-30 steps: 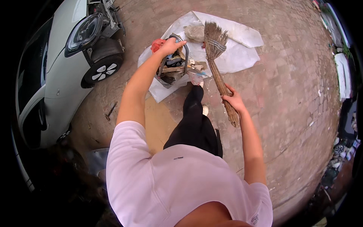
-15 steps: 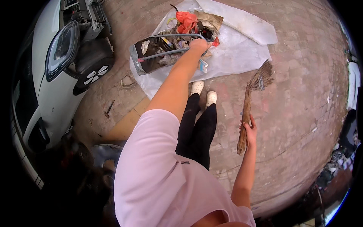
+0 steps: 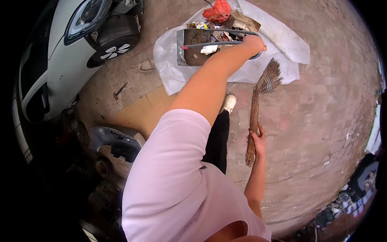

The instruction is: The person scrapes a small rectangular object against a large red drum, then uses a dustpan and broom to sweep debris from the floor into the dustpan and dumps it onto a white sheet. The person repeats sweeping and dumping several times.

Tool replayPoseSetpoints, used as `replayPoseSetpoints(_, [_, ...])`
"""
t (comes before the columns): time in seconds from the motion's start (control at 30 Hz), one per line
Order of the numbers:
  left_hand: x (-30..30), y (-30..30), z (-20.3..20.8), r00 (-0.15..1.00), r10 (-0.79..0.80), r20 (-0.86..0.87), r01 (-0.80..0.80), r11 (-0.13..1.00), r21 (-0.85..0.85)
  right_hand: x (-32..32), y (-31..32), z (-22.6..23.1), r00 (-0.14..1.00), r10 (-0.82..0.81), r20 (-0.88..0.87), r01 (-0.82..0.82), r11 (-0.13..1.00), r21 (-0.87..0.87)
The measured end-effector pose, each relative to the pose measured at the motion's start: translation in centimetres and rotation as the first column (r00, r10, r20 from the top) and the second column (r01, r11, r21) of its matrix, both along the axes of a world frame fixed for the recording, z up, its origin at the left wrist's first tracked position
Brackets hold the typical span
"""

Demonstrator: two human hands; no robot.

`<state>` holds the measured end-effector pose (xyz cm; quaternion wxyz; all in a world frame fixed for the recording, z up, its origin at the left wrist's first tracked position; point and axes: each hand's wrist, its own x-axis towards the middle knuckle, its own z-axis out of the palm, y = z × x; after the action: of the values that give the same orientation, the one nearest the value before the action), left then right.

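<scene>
My left hand (image 3: 254, 43) is closed around the looped end of the long grey handle of a dustpan (image 3: 180, 49). The pan is a dark box lying over a white sheet (image 3: 165, 60), with part of its bottom bare. Scraps of litter and a white crumpled piece (image 3: 209, 49) lie in or beside it. Beyond the pan are a red plastic bag (image 3: 217, 11) and a torn brown paper piece (image 3: 246, 21). A short broom (image 3: 254, 107) with a wooden handle is in my right hand (image 3: 259, 142); its bristles point away from me, near the sheet's edge.
A white car (image 3: 68, 72) with an exposed front wheel (image 3: 117, 50) stands at the left. A hammer-like tool (image 3: 120, 91) lies on the brick paving (image 3: 322, 117). A tan board (image 3: 141, 109) and car parts (image 3: 115, 141) sit beside me; assorted clutter (image 3: 346, 199) lines the right edge.
My left hand has pulled the dustpan to the right, and more of its bottom shows, with less litter over it. The view has shifted. The broom stays in my right hand.
</scene>
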<state>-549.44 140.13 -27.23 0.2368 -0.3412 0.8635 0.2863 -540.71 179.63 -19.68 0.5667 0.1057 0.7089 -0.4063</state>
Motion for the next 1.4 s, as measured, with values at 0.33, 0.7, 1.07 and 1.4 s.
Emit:
replayPoseSetpoints(0.33, [18.7,-4.8,1.0,0.968,0.241,0.063,-0.235,0.968,-0.092,-5.8,-0.8,-3.1,0.974,0.228,-0.019,-0.228,0.970,-0.079])
replayPoseSetpoints(0.7, [43.0,7.8,9.8,-0.022,0.910,-0.414,-0.925,0.139,0.355,-14.0,-8.2,-1.8,0.838,0.543,-0.059,-0.545,0.828,-0.129])
replayPoseSetpoints(1.07, [46.5,48.8,14.2,-0.570,0.611,-0.550,-0.804,-0.274,0.528,-8.7,-7.7,-2.8,0.501,0.865,-0.018,-0.855,0.491,-0.166])
replayPoseSetpoints(1.4, [42.6,83.7,20.0,-0.702,0.326,-0.633,-0.628,-0.703,0.335,7.9,1.7,-0.7,-0.052,0.996,0.067,-0.969,-0.034,-0.246])
